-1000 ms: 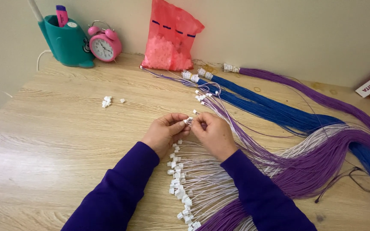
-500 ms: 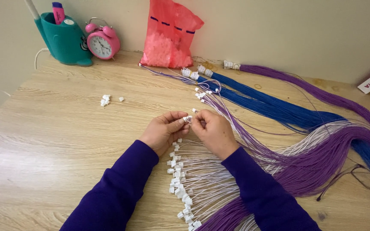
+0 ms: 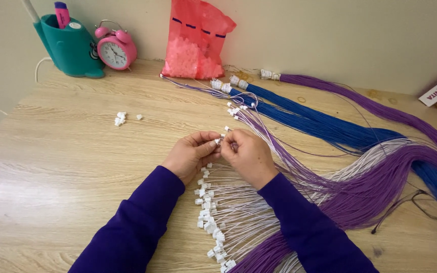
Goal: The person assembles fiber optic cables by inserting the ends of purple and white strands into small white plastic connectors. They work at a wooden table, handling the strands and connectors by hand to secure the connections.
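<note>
Big purple wire bundle fanned across the wooden table, ends toward the middle, so probably laid out for easy reach. Left hand and right hand meeting, both pinched shut on a tiny white connector. Can't make out the wire going in, fingertips hiding it.

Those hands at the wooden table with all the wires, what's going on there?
A person in purple sleeves holds a small white connector pinched between the left hand and right hand, with thin wire running into it. Below the hands lies a fan of white wires with connectors already on their ends. Purple wire bundles and blue wire bundles stretch off to the right, and a few loose connectors sit on the table to the left.
</note>
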